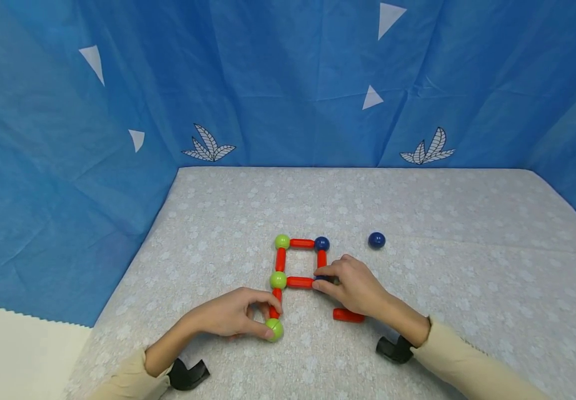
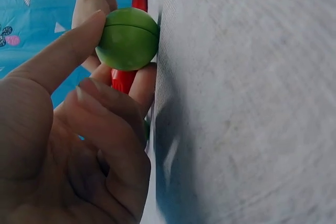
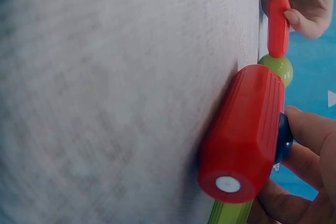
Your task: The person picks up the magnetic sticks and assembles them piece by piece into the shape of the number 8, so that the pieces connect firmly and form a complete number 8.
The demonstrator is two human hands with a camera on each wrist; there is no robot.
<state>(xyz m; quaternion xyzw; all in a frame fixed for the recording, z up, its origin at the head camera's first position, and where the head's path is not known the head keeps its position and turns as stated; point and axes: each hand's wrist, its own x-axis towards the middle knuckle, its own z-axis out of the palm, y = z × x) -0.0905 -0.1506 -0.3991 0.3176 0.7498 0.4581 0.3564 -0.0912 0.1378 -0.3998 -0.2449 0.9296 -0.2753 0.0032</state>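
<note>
Red rods and balls lie joined on the table, forming a square with a tail toward the person. My left hand (image 1: 238, 312) pinches the green ball (image 2: 128, 39) at the tail's near end, fingers along its red rod (image 1: 275, 304). My right hand (image 1: 356, 284) pinches the blue ball (image 3: 284, 136) at the square's near right corner and partly hides it. A green ball (image 1: 278, 280) forms the near left corner, another green ball (image 1: 282, 241) the far left, a blue ball (image 1: 321, 244) the far right. Under the right hand, a green rod (image 3: 231, 212) shows partly.
A loose red rod (image 1: 349, 315) lies just below the right hand. Farther back on the right sits a separate blue ball (image 1: 376, 240). The table (image 1: 442, 222) has a pale patterned cloth, with a blue curtain (image 1: 278, 83) behind. Black wrist straps (image 1: 188, 375) are at both sleeves.
</note>
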